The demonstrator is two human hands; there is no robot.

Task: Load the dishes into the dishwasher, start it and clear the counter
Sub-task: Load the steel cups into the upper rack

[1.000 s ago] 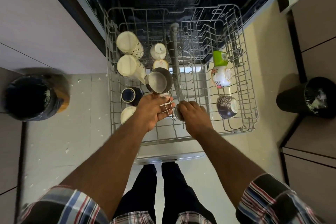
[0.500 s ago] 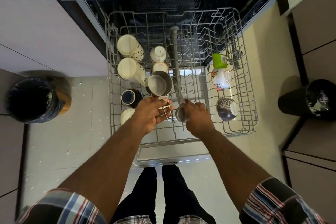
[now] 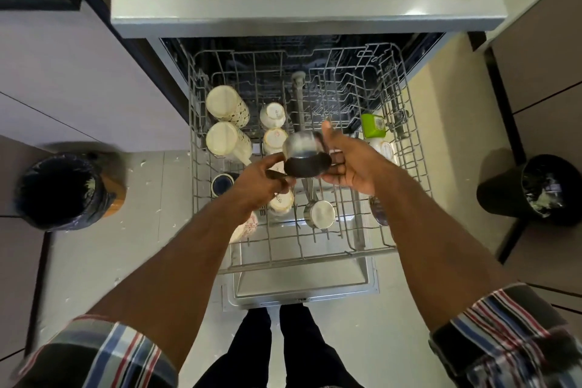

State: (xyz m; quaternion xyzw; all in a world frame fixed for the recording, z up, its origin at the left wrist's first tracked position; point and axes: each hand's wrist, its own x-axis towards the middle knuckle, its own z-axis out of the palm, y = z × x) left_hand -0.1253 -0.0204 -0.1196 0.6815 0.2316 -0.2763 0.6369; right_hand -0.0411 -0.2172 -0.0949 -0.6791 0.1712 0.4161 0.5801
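Hovering above the middle of the pulled-out dishwasher rack, a small steel saucepan sits between both hands, lifted clear of the wire. The left hand curls round something dark at the pan's lower left, most likely its handle, while the right hand cups the pan's right wall, thumb raised toward the upper centre of the frame.

Risk now: the pan is tilted and smooth, so a loose hold could drop it onto the ceramic cups just beneath, or onto the steel cup lower in the rack, and chip something. Set down crooked, its handle could snag the tines or foul the central spray tube.

Hard to read: motion blur smears the pan's rim and the right fingers, so how firmly they press is unclear. The left hand hides the handle almost entirely. A patterned bowl at centre right is mostly behind the right forearm, and a white cup beside the green cup is partly covered.
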